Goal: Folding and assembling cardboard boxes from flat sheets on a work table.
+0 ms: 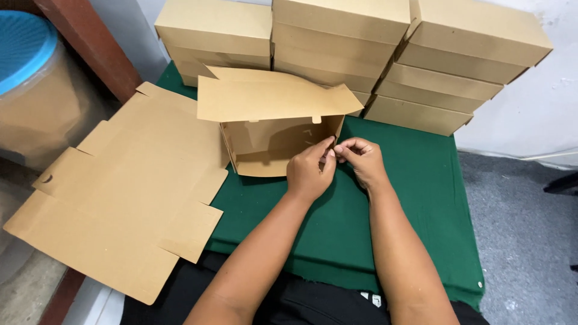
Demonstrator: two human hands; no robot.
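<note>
Both forearms reach in: left hand (308,171), right hand (361,159) pinch, seemingly, front wall of half-folded brown cardboard box (274,135) on green-clothed desk (415,198), holding it upright.

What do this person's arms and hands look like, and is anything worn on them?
Both arms are bare up to the picture's lower edge: no sleeves show. The left hand and the right hand wear no gloves, and no rings, watch or bracelets can be seen. Black clothing shows at the bottom.
</note>
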